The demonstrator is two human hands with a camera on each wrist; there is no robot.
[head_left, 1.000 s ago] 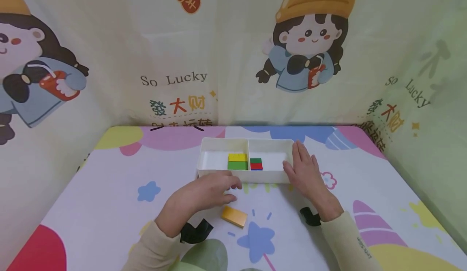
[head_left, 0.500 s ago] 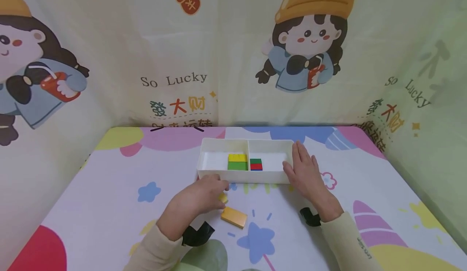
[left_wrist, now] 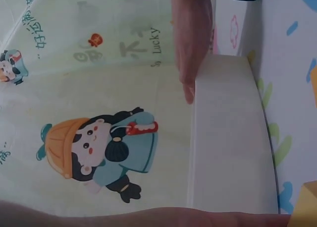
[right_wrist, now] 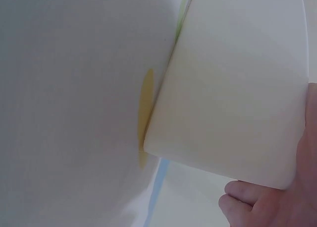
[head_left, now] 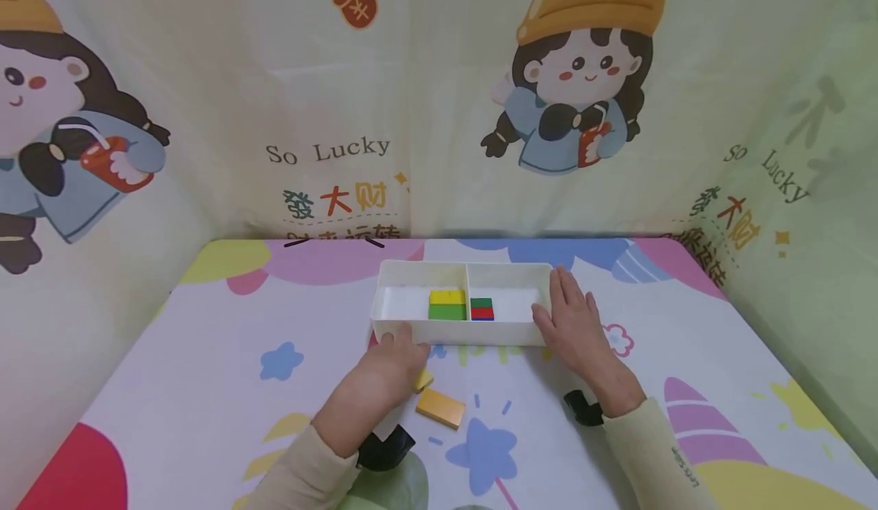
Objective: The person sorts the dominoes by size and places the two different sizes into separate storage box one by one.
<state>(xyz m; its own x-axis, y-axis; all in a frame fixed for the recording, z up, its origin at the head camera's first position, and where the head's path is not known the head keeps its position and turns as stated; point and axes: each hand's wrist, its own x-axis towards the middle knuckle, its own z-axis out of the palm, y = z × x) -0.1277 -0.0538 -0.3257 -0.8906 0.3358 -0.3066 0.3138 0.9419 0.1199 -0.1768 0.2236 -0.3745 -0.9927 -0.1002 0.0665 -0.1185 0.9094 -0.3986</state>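
A white two-compartment box stands mid-table. My right hand lies along its right end wall, fingers straight; the right wrist view shows this hand against the wall. My left hand is at the box's front left corner, fingertips at the wall; whether they press on it is hard to tell. Beside that hand sits a yellow block, partly hidden, and nearer me an orange-yellow block. Inside, yellow and green blocks fill part of the left compartment; dark green and red blocks lie in the right.
A patterned cloth covers the table, and a printed curtain hangs behind and at both sides. Black straps sit at both wrists.
My left hand has drawn left and turned toward the box's front left corner, uncovering part of the yellow block. The right hand and the box hold still.
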